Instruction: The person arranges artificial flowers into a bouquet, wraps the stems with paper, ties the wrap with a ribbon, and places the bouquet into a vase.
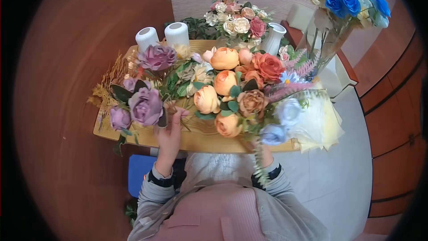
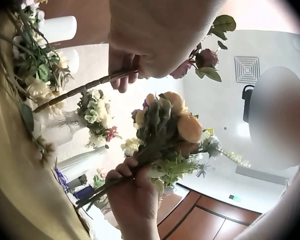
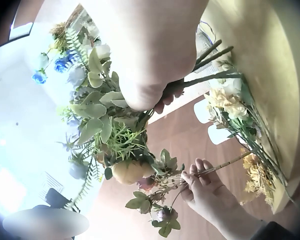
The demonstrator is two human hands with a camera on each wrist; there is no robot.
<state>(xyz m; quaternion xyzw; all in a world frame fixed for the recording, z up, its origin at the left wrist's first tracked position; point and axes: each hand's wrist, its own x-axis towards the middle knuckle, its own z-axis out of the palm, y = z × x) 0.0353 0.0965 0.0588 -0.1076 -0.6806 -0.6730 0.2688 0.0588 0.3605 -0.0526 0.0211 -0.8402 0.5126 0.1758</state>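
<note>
My left hand [image 1: 170,136] pinches the brown stem [image 2: 85,89] of a purple rose spray [image 1: 146,106], whose blooms stand at the left of the table in the head view. Around the gathered stems of a mixed bouquet my right hand [image 2: 135,200] is curled; in the head view it is mostly hidden beneath the flowers. Orange blooms [image 1: 225,58], a red rose [image 1: 268,66], a brown rose [image 1: 253,102] and pale blue flowers [image 1: 289,111] make up the bouquet. The stem ends [image 3: 212,77] stick out past the right hand. The two bunches are held apart.
White vases [image 1: 177,34] stand at the table's back, near an arrangement of cream and pink flowers [image 1: 241,25]. A glass vase with blue roses [image 1: 349,3] is at the back right. Dried yellow stems [image 1: 104,90] lie left, wrapping sheets [image 1: 323,125] right. A blue stool [image 1: 139,174] is below.
</note>
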